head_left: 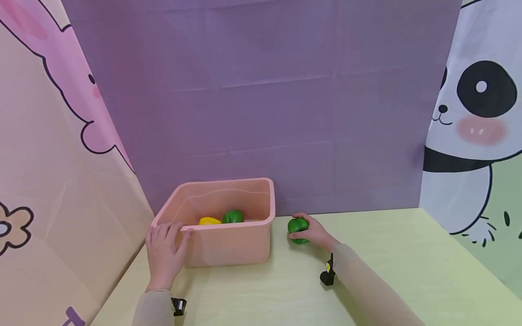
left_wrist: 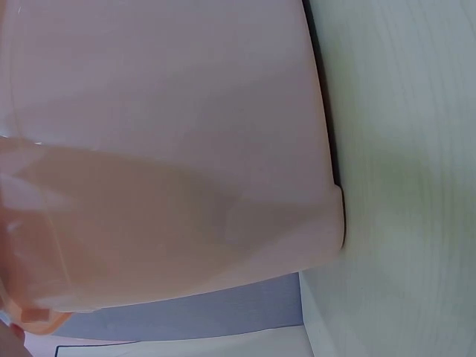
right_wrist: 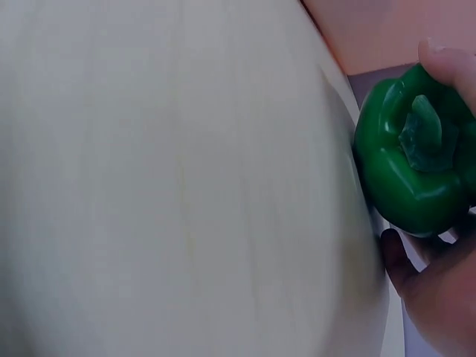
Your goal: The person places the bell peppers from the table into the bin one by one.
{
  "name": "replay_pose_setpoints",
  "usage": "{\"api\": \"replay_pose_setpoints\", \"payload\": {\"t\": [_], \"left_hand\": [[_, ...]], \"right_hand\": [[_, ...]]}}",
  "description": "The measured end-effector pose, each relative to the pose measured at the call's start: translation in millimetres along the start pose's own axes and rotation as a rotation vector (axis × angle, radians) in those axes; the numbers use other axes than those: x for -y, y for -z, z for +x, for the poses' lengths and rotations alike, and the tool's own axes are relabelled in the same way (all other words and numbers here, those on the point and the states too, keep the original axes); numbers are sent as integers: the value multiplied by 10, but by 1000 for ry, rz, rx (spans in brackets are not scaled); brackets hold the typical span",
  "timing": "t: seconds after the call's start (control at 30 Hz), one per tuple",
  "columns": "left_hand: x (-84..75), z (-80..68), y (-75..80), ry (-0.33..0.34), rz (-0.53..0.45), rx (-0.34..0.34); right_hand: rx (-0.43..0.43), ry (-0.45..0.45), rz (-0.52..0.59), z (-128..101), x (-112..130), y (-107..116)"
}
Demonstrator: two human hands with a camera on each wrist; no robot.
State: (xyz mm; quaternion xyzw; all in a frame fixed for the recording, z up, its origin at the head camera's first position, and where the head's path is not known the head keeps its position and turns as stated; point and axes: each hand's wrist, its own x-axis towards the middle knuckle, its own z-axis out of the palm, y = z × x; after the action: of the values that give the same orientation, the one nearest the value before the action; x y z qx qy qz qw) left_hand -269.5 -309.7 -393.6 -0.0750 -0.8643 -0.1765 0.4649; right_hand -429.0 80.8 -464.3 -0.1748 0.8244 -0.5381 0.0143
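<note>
A pale yellow-green tabletop (head_left: 387,253) fills the lower part of the head view, closed in by a purple backdrop (head_left: 261,99), a pink cartoon curtain (head_left: 53,149) at the left edge and a panda curtain (head_left: 477,136) at the right.

Your right hand (head_left: 316,233) sits just right of centre, low in the frame, fingers curled round a green bell pepper (head_left: 298,230) that rests on the table. In the right wrist view the same pepper (right_wrist: 416,171) shows at the right edge, stem cap facing the camera, with a fingertip above it and your thumb below.

Your left hand (head_left: 165,249) lies lower left of centre, fingers fairly straight, laid over the near left corner of a pink plastic bin (head_left: 240,244); the thumb presses the front wall. The left wrist view shows little more than that pink wall (left_wrist: 171,149), close and blurred.

The bin stands just left of the held pepper, apart from it. Inside it lie a second green pepper (head_left: 233,216) and, touching its left side, a yellow pepper (head_left: 210,221).
</note>
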Motion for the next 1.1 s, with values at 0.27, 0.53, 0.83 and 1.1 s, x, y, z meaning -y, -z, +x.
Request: {"api": "replay_pose_setpoints", "payload": {"t": [0.27, 0.53, 0.83, 1.1], "left_hand": [[19, 26, -20, -7, 0, -6], [28, 22, -26, 4, 5, 7], [25, 19, -31, 4, 4, 9], [11, 1, -32, -16, -11, -19]], "right_hand": [[12, 3, 58, -22, -93, 154], [36, 15, 64, -59, -157, 248], [67, -11, 68, -74, -190, 305], [106, -7, 103, -93, -198, 322]]}}
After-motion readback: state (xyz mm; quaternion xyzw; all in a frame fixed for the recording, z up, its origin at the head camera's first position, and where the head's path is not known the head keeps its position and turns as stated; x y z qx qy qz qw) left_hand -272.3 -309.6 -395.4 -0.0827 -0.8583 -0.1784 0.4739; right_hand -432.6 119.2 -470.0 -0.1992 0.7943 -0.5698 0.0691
